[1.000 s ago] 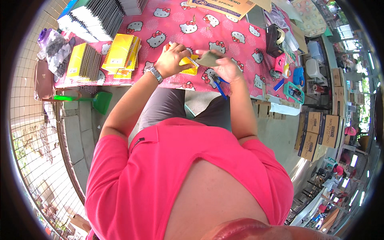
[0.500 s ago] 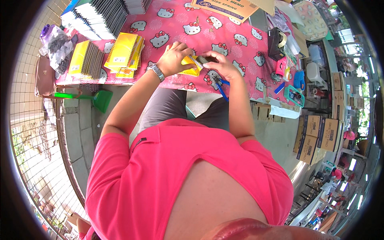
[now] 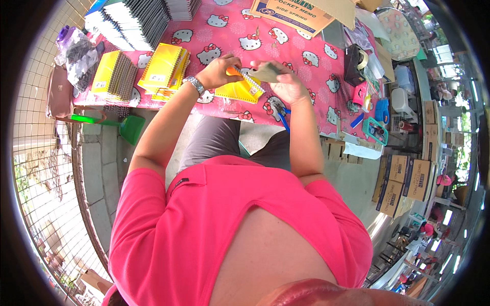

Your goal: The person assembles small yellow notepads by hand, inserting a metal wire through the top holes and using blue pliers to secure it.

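A small yellow spiral notebook [image 3: 236, 93] lies tilted on the table in front of me, with part of its cover or a leaf raised near its coil. My left hand [image 3: 218, 72], a metal watch at its wrist, is closed on the notebook's upper edge. Beside the coil, my right hand [image 3: 289, 87] grips a flat grey-brown piece [image 3: 266, 72] between thumb and fingers; its exact kind is unclear. Below the right hand, a blue-handled tool [image 3: 284, 120], seemingly pliers, rests at the table's front edge, partly covered by my forearm.
Yellow notebook stacks [image 3: 162, 66] [image 3: 113, 76] stand to the left, before taller stacks of spiral notebooks [image 3: 127, 23]. A cardboard box [image 3: 296, 15] is at the back. On the right are a tape dispenser [image 3: 354, 64] and a teal basket [image 3: 375, 131]. A green dustpan [image 3: 131, 128] hangs below the table's left edge.
My right hand has lifted slightly, and the grey-brown piece now shows broadside. The left hand has shifted to the notebook's upper edge, exposing more of its yellow cover. The view has shifted slightly.
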A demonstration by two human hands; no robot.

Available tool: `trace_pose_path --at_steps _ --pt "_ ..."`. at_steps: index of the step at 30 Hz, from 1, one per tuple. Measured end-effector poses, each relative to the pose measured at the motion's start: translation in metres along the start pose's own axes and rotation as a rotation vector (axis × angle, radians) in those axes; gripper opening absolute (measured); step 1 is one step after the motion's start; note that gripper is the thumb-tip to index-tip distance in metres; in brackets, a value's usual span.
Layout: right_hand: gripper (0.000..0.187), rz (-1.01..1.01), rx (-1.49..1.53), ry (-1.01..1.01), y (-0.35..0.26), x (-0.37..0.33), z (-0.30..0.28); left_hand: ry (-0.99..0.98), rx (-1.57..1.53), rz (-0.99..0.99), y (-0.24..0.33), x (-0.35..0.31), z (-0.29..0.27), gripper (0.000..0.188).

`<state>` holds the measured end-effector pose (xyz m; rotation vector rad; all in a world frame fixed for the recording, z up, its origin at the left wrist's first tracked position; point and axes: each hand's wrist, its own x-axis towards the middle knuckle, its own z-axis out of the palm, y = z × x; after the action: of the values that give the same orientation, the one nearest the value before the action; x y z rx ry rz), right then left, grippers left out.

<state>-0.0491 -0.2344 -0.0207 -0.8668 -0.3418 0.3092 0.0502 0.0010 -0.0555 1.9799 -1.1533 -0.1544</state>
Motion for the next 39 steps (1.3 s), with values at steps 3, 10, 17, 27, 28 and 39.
trace_pose_path --at_steps 3,10,17,27,28,39 --pt "0.046 0.262 -0.561 0.135 -0.005 0.011 -0.001 0.001 -0.029 -0.007 0.000 0.004 -0.001 0.030" --pt "0.050 0.311 -0.786 0.263 0.002 0.006 -0.021 0.010 -0.045 -0.053 0.001 0.000 -0.002 0.029" --pt "0.074 -0.105 -1.681 0.708 0.029 -0.083 -0.069 0.255 -0.120 -0.126 0.004 -0.009 0.013 0.022" --pt "0.062 0.156 -1.705 0.791 0.071 -0.149 0.026 0.415 -0.019 -0.265 0.019 -0.019 0.032 0.031" --pt "0.061 0.011 -1.593 0.777 0.072 -0.136 0.032 0.417 -0.057 -0.266 0.015 -0.020 0.033 0.033" --pt "0.061 -0.337 -1.555 0.504 0.068 -0.024 0.081 0.493 -0.175 -0.177 0.006 -0.029 0.041 0.024"
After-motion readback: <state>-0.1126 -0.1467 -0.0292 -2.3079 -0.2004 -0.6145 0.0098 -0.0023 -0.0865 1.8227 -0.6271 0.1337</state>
